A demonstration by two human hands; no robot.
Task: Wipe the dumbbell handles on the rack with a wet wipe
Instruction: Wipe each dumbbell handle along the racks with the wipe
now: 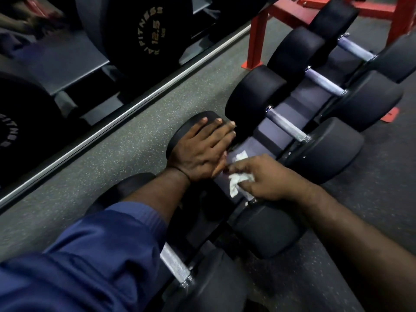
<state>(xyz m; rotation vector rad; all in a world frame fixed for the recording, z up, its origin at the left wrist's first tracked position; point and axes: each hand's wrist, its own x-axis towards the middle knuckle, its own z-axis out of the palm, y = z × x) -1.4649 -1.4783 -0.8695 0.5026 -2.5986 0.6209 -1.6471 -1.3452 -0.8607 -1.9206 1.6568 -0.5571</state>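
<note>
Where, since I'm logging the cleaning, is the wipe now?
At the head view's centre, the wipe is bunched in the right hand, just right of the left hand, which rests on a dumbbell.

Black dumbbell heads [254, 95]; silver cross-hatched handles [290, 126]; white wipe [236, 180]; navy sleeve [90, 255], near left; red frame [255, 41] — far right; grey floor [112, 158] — pale speckles.
</note>
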